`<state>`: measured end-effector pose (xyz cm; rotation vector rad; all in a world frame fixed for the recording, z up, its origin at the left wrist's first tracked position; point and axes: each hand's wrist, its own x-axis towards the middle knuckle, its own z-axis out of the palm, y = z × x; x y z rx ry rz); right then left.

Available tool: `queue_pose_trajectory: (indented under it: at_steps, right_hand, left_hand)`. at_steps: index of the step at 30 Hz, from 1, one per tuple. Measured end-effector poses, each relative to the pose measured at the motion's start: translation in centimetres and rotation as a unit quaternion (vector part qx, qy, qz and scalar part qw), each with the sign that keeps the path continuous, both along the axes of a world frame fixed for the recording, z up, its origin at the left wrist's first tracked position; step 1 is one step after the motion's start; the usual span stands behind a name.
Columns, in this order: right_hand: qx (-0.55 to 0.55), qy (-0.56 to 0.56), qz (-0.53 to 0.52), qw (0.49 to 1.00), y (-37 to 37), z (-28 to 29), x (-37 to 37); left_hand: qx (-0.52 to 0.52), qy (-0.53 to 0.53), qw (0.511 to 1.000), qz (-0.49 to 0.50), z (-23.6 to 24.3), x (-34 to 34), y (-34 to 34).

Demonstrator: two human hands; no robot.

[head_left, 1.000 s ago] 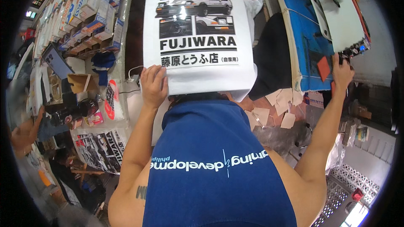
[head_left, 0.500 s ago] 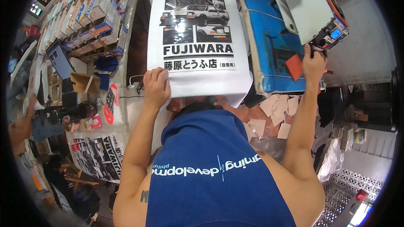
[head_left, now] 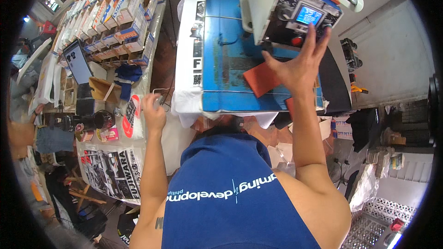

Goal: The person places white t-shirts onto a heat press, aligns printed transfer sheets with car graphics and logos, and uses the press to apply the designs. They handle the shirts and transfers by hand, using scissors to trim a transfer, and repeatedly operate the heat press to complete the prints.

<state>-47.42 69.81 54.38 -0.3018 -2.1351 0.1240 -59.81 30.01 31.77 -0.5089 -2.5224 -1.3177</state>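
Note:
A heat press control box [head_left: 314,20] with a lit blue display is at the upper right. My right hand [head_left: 300,69] reaches up to it, with fingers spread and fingertips at the front panel beside a red button. Below that box lies a blue press cover [head_left: 221,64] over a worn board, with an orange-red square sheet [head_left: 262,79] on it near my right hand. A white T-shirt [head_left: 189,41] with a black car print is mostly hidden under the blue cover; only its left strip and front hem show. My left hand [head_left: 154,110] hovers left of the shirt, fingers apart, holding nothing.
Left stands a table with open cardboard boxes [head_left: 113,16], a laptop [head_left: 78,62], a camera and a red-and-white print [head_left: 132,115]. Another car-print sheet [head_left: 110,170] lies at its near end. Cardboard pieces [head_left: 279,154] lie on the floor to the right.
The blue cover and control box have swung left, over the T-shirt. My right hand has moved left with them and spread its fingers. My left hand has come off the shirt.

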Motion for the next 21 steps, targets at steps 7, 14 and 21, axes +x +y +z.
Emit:
queue_pose_trajectory:
  at_steps: [7,14,21]
  right_hand:
    - [0.021,0.015,0.013,1.000,-5.2,-0.4,-3.8]
    - [-0.059,-0.047,0.018,0.997,-7.8,0.7,-3.8]
    - [-0.212,0.080,0.139,0.964,6.3,-2.8,2.6]
  left_hand:
    - [0.033,-0.230,0.967,0.108,-6.8,9.1,-9.2]
    - [-0.042,-0.278,0.957,0.072,-14.2,16.0,-12.0]
    - [0.007,-0.537,0.844,0.001,-20.5,19.8,-9.5]
